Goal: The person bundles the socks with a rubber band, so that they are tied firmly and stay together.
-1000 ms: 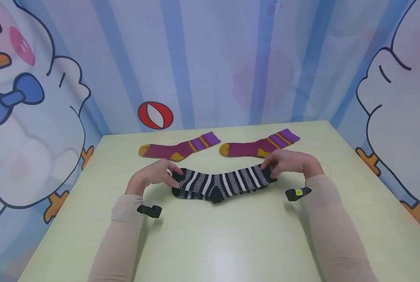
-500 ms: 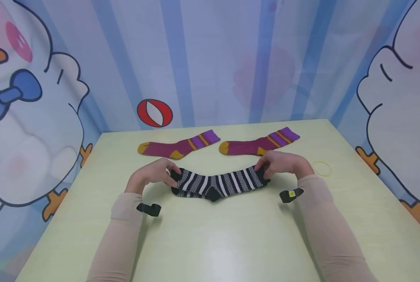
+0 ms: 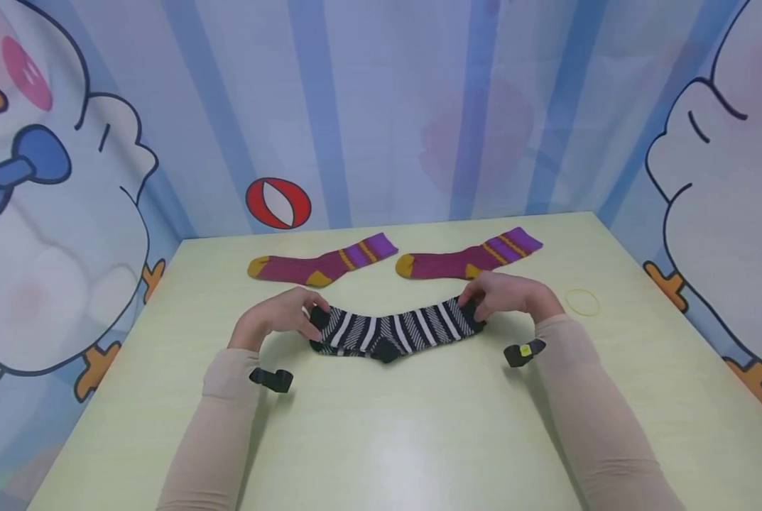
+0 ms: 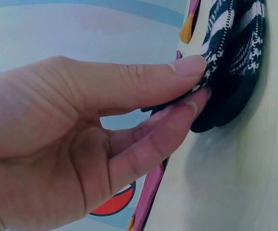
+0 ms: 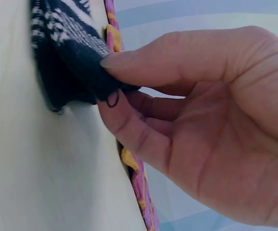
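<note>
Two black-and-white striped socks are layered one over the other in the middle of the table (image 3: 381, 426). My left hand (image 3: 282, 312) pinches the black toe end of the upper striped sock (image 3: 412, 330) between thumb and fingers. At the opposite end, my right hand (image 3: 511, 292) pinches its black cuff, with the thumb (image 5: 153, 60) on top. The lower striped sock (image 4: 242, 89) shows under the toe in the left wrist view, apart from the fingers; most of it is hidden beneath the upper one.
Behind the hands lie two maroon socks with purple cuffs, a left one (image 3: 297, 268) and a right one (image 3: 444, 265). A thin yellow rubber band (image 3: 582, 302) lies right of my right hand. A printed curtain (image 3: 387, 106) stands along the table's back edge.
My right hand has shifted left with the cuff of the upper striped sock, which now lies more closely over the lower one. The left hand has barely moved and keeps its grip.
</note>
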Available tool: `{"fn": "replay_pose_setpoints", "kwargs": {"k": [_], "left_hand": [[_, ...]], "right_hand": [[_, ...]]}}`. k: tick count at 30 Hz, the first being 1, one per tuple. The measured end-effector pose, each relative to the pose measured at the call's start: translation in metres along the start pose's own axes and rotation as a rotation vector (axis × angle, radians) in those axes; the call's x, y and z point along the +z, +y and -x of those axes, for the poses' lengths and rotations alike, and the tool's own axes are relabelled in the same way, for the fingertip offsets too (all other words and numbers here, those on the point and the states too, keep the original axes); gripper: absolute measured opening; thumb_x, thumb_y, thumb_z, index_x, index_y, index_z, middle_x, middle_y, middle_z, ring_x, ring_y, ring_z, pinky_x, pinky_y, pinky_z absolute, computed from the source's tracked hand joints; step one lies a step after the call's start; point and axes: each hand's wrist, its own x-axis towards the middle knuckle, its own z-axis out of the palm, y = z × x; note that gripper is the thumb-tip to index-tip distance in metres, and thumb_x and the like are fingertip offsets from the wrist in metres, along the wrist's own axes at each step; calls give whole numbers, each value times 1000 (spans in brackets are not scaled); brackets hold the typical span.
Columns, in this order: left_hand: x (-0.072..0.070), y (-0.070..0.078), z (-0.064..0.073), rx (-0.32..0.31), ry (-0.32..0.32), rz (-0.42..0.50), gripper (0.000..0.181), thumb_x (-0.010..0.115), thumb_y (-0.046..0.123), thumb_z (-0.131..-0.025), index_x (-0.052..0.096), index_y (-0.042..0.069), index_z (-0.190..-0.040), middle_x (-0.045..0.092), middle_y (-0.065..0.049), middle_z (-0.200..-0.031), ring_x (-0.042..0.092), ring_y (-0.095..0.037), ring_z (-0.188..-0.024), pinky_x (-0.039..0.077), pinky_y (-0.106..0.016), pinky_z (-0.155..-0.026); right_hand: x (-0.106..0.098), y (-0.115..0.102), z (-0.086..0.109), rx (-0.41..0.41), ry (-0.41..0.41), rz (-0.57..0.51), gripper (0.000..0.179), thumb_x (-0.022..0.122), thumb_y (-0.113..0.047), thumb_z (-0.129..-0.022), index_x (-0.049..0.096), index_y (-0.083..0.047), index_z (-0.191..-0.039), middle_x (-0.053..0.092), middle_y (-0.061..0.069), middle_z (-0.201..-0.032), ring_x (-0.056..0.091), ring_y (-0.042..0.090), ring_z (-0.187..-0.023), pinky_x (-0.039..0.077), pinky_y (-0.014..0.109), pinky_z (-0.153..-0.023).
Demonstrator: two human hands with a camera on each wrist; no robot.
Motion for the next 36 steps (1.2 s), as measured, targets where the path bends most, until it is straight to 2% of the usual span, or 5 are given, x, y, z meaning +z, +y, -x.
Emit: {"fn": "replay_pose_setpoints", "kwargs": {"k": [8, 17, 27, 31, 36], "left_hand": [[2, 0, -2, -5, -15, -18, 53, 84, 5, -79, 63, 8, -127, 56, -20, -126, 58, -28, -98, 47, -46, -96], [3, 0, -2, 19, -33, 11, 45, 82, -2, -78, 62, 3, -118, 57, -18, -113, 58, -24, -88, 53, -34, -78], [5, 1, -2, 4, -42, 17, 42, 80, -4, -78, 59, 1, -114, 58, -16, -107, 59, -22, -85, 54, -31, -71], [3, 0, 0, -11, -52, 21, 35, 79, 4, -84, 61, 1, -113, 59, -14, -105, 60, -22, -85, 55, -32, -73], [0, 0, 2, 3, -54, 27, 15, 66, 9, -96, 65, 0, -108, 63, -12, -103, 63, -23, -83, 57, -33, -76]], "right_hand": [[3, 4, -3, 12, 27, -6, 43, 69, 4, -78, 66, 1, -122, 64, 14, -117, 58, 28, -104, 48, 41, -93], [4, 2, -4, 28, 40, -23, 42, 69, 5, -79, 66, 1, -121, 64, 16, -120, 59, 31, -111, 50, 43, -93], [7, 4, -6, 74, 57, -35, 44, 71, 4, -78, 66, -1, -121, 62, 16, -119, 57, 28, -101, 50, 38, -85], [9, 4, -6, 79, 61, -7, 44, 72, 3, -78, 67, -3, -121, 60, 16, -122, 56, 29, -103, 48, 40, -88], [9, 0, -7, 76, 56, 11, 45, 71, 5, -78, 66, -2, -122, 61, 16, -121, 56, 28, -103, 49, 40, -88]]}}
